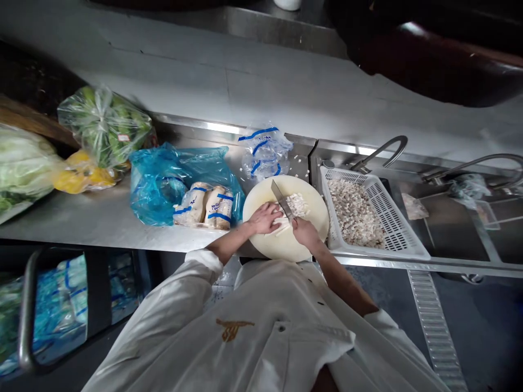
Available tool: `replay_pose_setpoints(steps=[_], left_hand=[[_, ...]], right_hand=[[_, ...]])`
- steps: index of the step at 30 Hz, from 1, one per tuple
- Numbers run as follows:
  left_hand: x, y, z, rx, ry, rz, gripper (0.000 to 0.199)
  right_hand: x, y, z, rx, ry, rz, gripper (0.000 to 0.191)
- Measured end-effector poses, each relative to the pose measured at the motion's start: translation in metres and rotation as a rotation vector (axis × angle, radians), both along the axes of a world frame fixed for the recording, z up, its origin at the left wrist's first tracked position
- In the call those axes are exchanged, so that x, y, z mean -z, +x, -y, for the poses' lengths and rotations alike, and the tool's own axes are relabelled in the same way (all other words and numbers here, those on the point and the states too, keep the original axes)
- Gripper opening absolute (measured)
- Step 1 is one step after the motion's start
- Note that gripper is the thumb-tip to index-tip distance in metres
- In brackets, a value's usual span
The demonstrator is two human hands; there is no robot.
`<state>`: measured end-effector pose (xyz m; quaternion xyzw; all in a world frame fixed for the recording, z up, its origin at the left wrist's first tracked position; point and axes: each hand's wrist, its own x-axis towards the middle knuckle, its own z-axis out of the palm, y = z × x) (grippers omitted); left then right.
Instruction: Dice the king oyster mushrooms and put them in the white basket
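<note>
On a round white cutting board (263, 196), my left hand (265, 219) presses down with bent fingers on pale mushroom strips (281, 231). My right hand (305, 234) is closed round the handle of a kitchen knife (281, 197). Its blade points away from me to the upper left, beside my left fingertips. Small diced pieces (298, 204) lie on the board to the right of the blade. Just right of the board, a white perforated basket (394, 223) holds a wide heap of chopped pale pieces (353, 212).
Left of the board, plastic-wrapped packs (218, 208) with blue tape sit by a blue bag (151, 190). Crumpled clear wrappers (265, 152) lie behind the board. Bagged green vegetables (104, 125) stand farther left. Sink taps (394, 152) rise behind the basket. A dark wok (441, 60) hangs over the upper right.
</note>
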<state>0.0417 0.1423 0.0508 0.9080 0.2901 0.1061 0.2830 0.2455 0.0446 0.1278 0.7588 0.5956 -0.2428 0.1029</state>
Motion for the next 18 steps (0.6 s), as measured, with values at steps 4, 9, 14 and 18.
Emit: replay_pose_setpoints(steps=[4, 9, 14, 18], left_hand=[[0.006, -0.002, 0.002, -0.015, 0.043, 0.018, 0.045], [0.012, -0.006, 0.000, -0.017, 0.172, 0.025, 0.043], [0.013, -0.013, 0.002, 0.024, 0.223, 0.120, 0.037], [0.018, -0.006, 0.016, 0.071, 0.270, 0.135, 0.024]], right_hand=[[0.001, -0.006, 0.005, -0.034, 0.063, 0.020, 0.046], [0.000, -0.019, 0.002, -0.002, -0.013, 0.045, 0.043], [-0.021, -0.014, 0.018, 0.016, 0.111, 0.046, 0.043], [-0.028, -0.013, 0.032, 0.072, 0.166, 0.053, 0.037]])
